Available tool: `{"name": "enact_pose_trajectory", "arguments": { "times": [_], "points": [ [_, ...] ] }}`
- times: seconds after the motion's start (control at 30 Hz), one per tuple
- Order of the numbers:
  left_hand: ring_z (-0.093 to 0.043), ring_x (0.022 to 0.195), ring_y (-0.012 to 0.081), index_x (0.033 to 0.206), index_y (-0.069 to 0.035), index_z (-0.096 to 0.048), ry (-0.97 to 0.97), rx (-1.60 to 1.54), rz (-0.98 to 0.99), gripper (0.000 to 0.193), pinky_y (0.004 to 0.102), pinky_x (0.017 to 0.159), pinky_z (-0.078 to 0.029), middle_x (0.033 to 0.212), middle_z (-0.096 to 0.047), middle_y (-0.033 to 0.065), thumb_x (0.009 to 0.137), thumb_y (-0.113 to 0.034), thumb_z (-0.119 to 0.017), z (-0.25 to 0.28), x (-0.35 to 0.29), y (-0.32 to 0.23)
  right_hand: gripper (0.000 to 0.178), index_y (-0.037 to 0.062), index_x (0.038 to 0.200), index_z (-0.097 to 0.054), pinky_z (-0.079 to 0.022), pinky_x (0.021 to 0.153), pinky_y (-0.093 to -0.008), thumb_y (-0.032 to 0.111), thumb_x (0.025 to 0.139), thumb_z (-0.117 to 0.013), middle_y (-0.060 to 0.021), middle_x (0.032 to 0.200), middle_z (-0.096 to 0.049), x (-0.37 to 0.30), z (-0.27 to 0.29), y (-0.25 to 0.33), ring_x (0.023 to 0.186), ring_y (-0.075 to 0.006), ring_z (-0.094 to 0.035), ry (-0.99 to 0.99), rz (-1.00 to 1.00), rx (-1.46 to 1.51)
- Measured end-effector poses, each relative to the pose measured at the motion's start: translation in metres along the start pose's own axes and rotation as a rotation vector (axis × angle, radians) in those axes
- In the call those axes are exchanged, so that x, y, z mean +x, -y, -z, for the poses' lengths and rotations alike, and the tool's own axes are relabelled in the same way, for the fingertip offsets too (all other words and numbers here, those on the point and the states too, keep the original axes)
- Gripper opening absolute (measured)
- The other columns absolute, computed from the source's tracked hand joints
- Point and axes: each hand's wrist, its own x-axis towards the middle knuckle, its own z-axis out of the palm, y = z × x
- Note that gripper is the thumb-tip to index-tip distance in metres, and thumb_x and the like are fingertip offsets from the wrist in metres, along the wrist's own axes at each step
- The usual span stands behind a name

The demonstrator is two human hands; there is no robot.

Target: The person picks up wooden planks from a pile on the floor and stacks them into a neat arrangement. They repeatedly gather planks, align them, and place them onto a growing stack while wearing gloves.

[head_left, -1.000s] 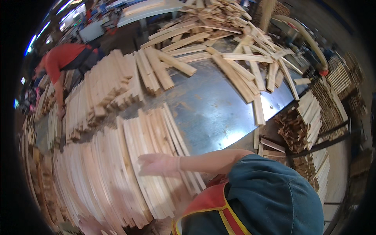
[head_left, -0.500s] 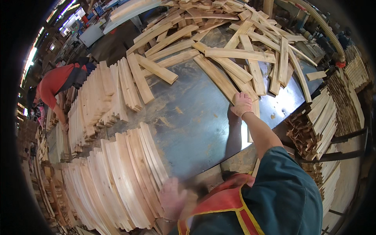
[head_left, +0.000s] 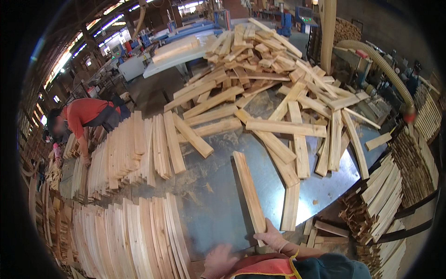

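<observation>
My right hand [head_left: 273, 237], in a light pink glove, grips the near end of a wooden board [head_left: 249, 188]. The board points away from me, slanting to the left at its far end, over the grey metal tabletop [head_left: 211, 195]. My left hand [head_left: 220, 260], gloved and blurred by motion, is low in front of my body, beside the near ends of a row of stacked boards [head_left: 139, 232]. Its fingers are too smeared to read. Beyond the held board, several loose boards [head_left: 285, 125] lie crossed over one another.
A large heap of wood pieces [head_left: 260, 51] fills the table's far side. A second row of boards [head_left: 121, 151] stands at left, where a person in a red shirt [head_left: 90, 111] bends over. Stacked wood [head_left: 378, 195] stands off the table's right edge, below a ribbed hose [head_left: 385, 65].
My right hand has drawn back toward my body, bringing a board out from the loose ones. My left hand stays low near the stacked row. The view has tilted up.
</observation>
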Motion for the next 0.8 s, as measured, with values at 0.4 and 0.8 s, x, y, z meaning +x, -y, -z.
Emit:
{"name": "enact_pose_trajectory", "arguments": {
  "times": [0.4, 0.8],
  "points": [
    [-0.071, 0.096, 0.0359, 0.120, -0.017, -0.067, -0.501, 0.075, -0.462, 0.047, 0.0481, 0.077, -0.059, 0.103, -0.071, 0.0093, 0.079, -0.038, -0.078, -0.048, 0.028, 0.047, 0.101, -0.0078, 0.158, -0.038, -0.047, 0.110, -0.0423, 0.052, 0.087, -0.077, -0.0292, 0.136, -0.067, 0.102, 0.159, 0.483, 0.126, -0.0346, -0.065, -0.762, 0.743, -0.353],
    [-0.059, 0.135, 0.0389, 0.157, -0.020, -0.050, -0.006, 0.051, 0.038, 0.077, 0.0502, 0.109, -0.049, 0.149, -0.059, 0.0149, 0.089, -0.049, -0.076, 0.002, 0.009, 0.051, 0.078, 0.0100, 0.149, -0.055, -0.048, 0.113, -0.0462, 0.045, 0.083, -0.075, -0.0217, 0.144, -0.063, 0.153, 0.145, 0.151, 0.135, -0.0392, -0.060, -0.526, 0.006, -1.004]
  ]
}}
